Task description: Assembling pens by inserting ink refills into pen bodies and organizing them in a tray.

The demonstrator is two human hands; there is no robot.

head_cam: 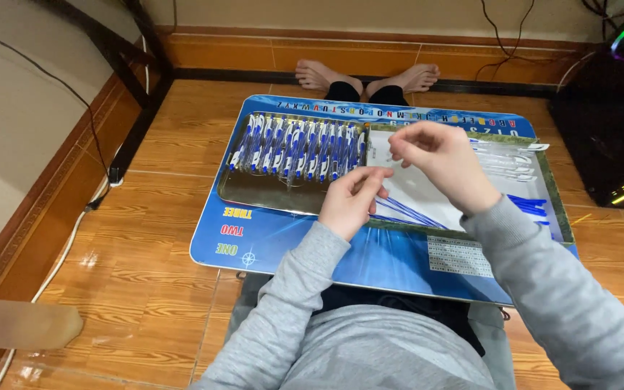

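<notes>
Thin clear plastic pen tube (380, 157) is pinched between both sets of fingertips above the shallow metal tray (254, 195) — the left hand (349, 202) is nearly closed on one end, the right hand (442, 162) curled on the other. A slip could be judged likely: loose blue refills (406, 211) lie just beneath, and the row of assembled blue-and-white pens (297, 148) sits at the tray's left.

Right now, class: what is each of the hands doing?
Left hand: fingers pinched shut over the tray; what it holds cannot be told.
Right hand: pinching a thin clear pen part.
</notes>
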